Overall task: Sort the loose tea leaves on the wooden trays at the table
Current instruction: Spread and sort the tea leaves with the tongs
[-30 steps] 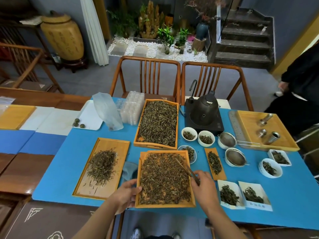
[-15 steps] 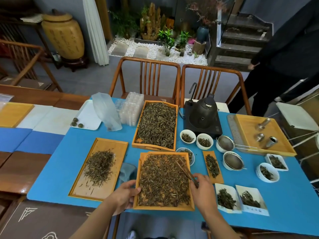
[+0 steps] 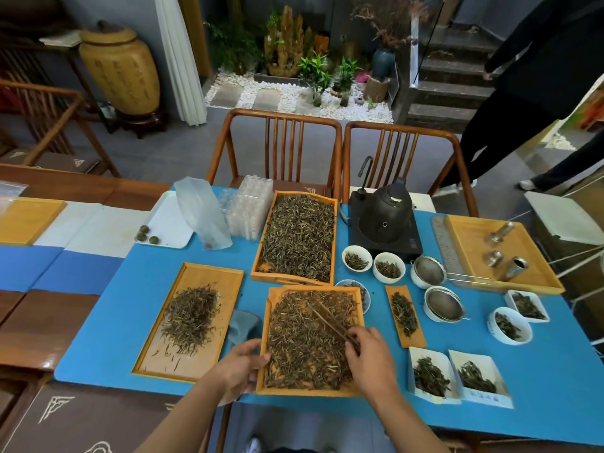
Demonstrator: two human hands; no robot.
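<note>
My left hand point(image 3: 240, 366) grips the left edge of the near tray point(image 3: 310, 391), which is full of tea leaves point(image 3: 304, 341). My right hand point(image 3: 371, 358) pinches brown tongs point(image 3: 331, 323) over the leaves. Left of this tray on the blue desk point(image 3: 108, 325) sits a tray with a small pile point(image 3: 191, 317).

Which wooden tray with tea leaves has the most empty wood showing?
The left tray, beside the left hand. Its leaves sit in one small pile with bare wood all around. The near tray and the far tray are covered nearly edge to edge.
</note>
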